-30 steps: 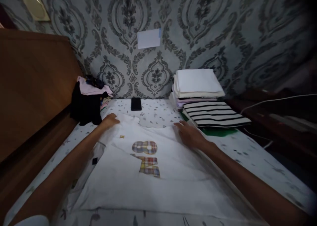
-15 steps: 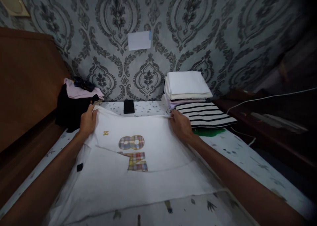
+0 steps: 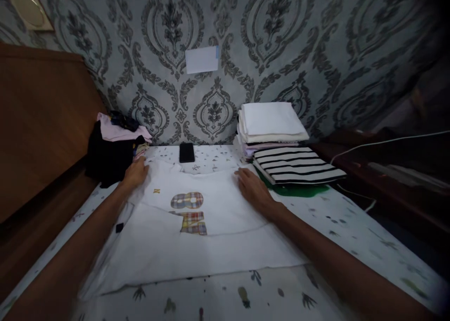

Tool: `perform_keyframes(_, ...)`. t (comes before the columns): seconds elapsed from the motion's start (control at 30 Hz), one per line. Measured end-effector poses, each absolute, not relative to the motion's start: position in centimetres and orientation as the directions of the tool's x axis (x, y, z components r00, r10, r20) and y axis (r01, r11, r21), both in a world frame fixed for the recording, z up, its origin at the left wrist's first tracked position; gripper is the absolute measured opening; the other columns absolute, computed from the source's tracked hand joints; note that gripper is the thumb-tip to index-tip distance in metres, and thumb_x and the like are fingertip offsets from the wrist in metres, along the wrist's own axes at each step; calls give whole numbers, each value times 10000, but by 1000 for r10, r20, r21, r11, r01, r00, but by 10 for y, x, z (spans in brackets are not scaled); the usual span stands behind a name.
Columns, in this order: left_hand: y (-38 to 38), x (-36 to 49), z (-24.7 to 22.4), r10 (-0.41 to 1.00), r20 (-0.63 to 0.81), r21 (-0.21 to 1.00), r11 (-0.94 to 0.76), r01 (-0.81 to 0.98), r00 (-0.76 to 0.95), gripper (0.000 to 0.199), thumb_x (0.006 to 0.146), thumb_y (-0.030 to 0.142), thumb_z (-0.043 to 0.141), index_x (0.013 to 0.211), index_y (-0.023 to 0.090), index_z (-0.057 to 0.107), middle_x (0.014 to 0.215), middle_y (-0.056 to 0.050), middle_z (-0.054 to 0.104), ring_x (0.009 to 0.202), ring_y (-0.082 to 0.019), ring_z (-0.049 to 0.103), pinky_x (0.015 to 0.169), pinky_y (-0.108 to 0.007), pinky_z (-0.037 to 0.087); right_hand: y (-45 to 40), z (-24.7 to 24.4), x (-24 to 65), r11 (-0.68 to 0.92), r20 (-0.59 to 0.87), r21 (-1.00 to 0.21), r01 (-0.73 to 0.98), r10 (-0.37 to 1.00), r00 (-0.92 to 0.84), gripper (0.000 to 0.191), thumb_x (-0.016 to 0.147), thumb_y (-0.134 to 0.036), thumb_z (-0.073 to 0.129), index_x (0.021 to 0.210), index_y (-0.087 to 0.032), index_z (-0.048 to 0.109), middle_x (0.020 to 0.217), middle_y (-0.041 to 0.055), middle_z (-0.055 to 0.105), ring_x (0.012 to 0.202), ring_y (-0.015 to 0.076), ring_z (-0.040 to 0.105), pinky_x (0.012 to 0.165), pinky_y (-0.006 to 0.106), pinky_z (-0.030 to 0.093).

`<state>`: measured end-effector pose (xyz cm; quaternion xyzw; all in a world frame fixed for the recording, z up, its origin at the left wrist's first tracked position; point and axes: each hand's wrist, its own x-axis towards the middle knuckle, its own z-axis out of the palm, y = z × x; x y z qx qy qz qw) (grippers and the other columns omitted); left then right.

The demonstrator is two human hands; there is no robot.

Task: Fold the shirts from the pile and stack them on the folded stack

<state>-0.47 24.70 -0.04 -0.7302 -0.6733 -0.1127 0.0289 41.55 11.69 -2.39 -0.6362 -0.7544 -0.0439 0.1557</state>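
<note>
A white shirt [image 3: 225, 208] with plaid figures and a small yellow letter lies on a patterned sheet [image 3: 274, 288], its sleeve part folded inward. My left hand [image 3: 136, 173] rests at the far left corner of the shirt, slightly blurred, and whether its fingers pinch the cloth is unclear. On the far right part of the shirt lies my right hand [image 3: 253, 189], palm down, fingers spread a little on the cloth. A striped folded garment [image 3: 297, 165] is just beyond my right hand, on top of a green cloth [image 3: 305, 190].
Folded white clothes [image 3: 272, 119] are stacked at the back right. Dark clothes [image 3: 108, 154] with a pink one on top lie at the left, beside a wooden panel [image 3: 45, 124]. A black phone-like object [image 3: 186, 153] lies near the wall. A white cable [image 3: 386, 137] runs at the right.
The shirt has come down flatter on the sheet. My right hand has let go of its edge and opened onto the cloth. My left hand has lowered a little. The view has shifted slightly.
</note>
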Motion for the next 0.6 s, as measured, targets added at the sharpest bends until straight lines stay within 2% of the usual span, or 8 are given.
perform_keyframes(0.1, 249, 8, -8, 886, 288, 88, -402, 911, 363, 348, 947, 299, 384, 1188, 185, 607, 1250, -129, 652, 1218, -266, 573, 1074, -396, 430, 105, -27, 416, 294, 239, -142, 945, 937, -255, 333, 999, -171, 348, 1201, -137, 611, 1254, 157, 654, 1174, 263, 586, 1009, 398, 475)
perform_keyframes(0.17, 251, 16, -18, 811, 265, 141, -568, 811, 522, 386, 961, 350, 353, 1176, 189, 630, 1241, -117, 655, 1202, -258, 575, 1098, -407, 420, 102, -28, 419, 253, 208, -119, 960, 952, -225, 340, 1011, -211, 365, 1260, -152, 588, 1350, 151, 618, 1264, 265, 542, 1063, 416, 439)
perform_keyframes(0.2, 252, 19, -23, 795, 253, 173, -598, 783, 551, 416, 963, 368, 341, 1203, 185, 627, 1266, -118, 647, 1207, -256, 573, 1104, -412, 419, 101, -28, 422, 202, 194, -102, 974, 964, -179, 355, 1015, -227, 368, 1295, -141, 569, 1401, 162, 584, 1310, 274, 512, 1086, 430, 421)
perform_keyframes(0.3, 252, 21, -30, 844, 221, 200, -530, 824, 489, 476, 944, 344, 341, 1299, 148, 590, 1365, -143, 601, 1270, -267, 544, 1126, -429, 407, 101, -26, 429, 71, 167, -70, 995, 984, -59, 378, 1016, -235, 363, 1304, -86, 556, 1436, 208, 543, 1354, 295, 478, 1107, 440, 407)
perform_keyframes(0.37, 242, 18, -27, 880, 200, 179, -465, 867, 431, 483, 927, 304, 356, 1326, 141, 575, 1375, -148, 599, 1274, -273, 545, 1129, -428, 404, 95, -24, 431, 65, 153, -70, 995, 987, -54, 378, 1007, -197, 351, 1285, -66, 571, 1422, 222, 549, 1358, 290, 477, 1128, 422, 392)
perform_keyframes(0.43, 219, 14, -22, 873, 206, 174, -477, 861, 442, 482, 929, 303, 368, 1347, 161, 562, 1386, -135, 593, 1288, -269, 535, 1140, -413, 392, 79, -25, 432, 73, 170, -74, 995, 984, -60, 389, 996, -172, 349, 1290, -54, 574, 1434, 231, 534, 1373, 292, 465, 1153, 421, 366)
perform_keyframes(0.53, 165, 7, -12, 814, 181, 229, -580, 781, 552, 485, 959, 409, 374, 1359, 197, 550, 1428, -112, 560, 1345, -260, 483, 1164, -393, 357, 40, -30, 432, 165, 261, -110, 980, 956, -132, 397, 1004, -239, 374, 1306, -78, 576, 1475, 225, 498, 1391, 317, 443, 1158, 471, 361)
perform_keyframes(0.6, 128, 2, -7, 791, 80, 279, -601, 749, 606, 504, 950, 503, 423, 1354, 234, 558, 1448, -97, 548, 1365, -272, 466, 1154, -392, 360, 9, -32, 431, 290, 278, -163, 943, 931, -238, 400, 1019, -343, 392, 1294, -129, 589, 1453, 191, 532, 1359, 314, 477, 1128, 487, 399)
